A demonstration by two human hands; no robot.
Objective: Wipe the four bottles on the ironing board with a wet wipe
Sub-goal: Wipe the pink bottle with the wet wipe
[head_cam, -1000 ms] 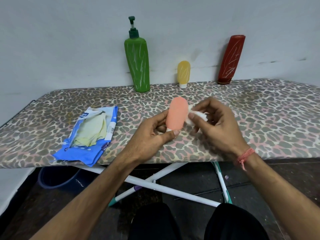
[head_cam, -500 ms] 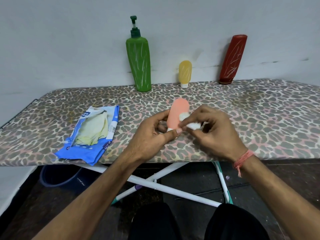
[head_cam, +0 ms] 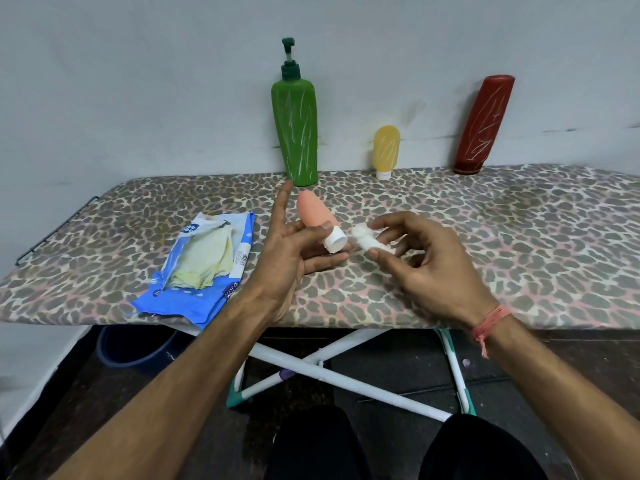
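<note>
Your left hand (head_cam: 294, 244) holds the orange bottle (head_cam: 316, 213) with thumb and curled fingers near its white cap (head_cam: 335, 240), the index finger sticking straight up; the bottle is tilted, cap toward you, body pointing away to the left. Your right hand (head_cam: 426, 268) pinches the balled wet wipe (head_cam: 366, 237) between thumb and fingers, just beside the cap; whether the two touch is hard to say.

Both hands are over the middle of the ironing board (head_cam: 519, 244). At its far edge, against the wall (head_cam: 138, 81), stand the other three: the green pump bottle (head_cam: 297, 133) directly behind the orange one, the small yellow bottle (head_cam: 386, 150) cap-down to its right, and the red bottle (head_cam: 483, 124) further right, leaning. Nothing lies between your hands and them.

To your left, the blue wipes pack (head_cam: 197, 271) lies torn open near the front edge, a corner overhanging. A red thread band (head_cam: 488, 323) circles your right wrist.

Below the board, white legs (head_cam: 339, 379) cross; a dark bucket (head_cam: 135, 348) is partly hidden by the board and your left forearm. Your palm covers the lower side of the orange bottle, and your fingers hide much of the wipe. The print on the pack is too small to read.
</note>
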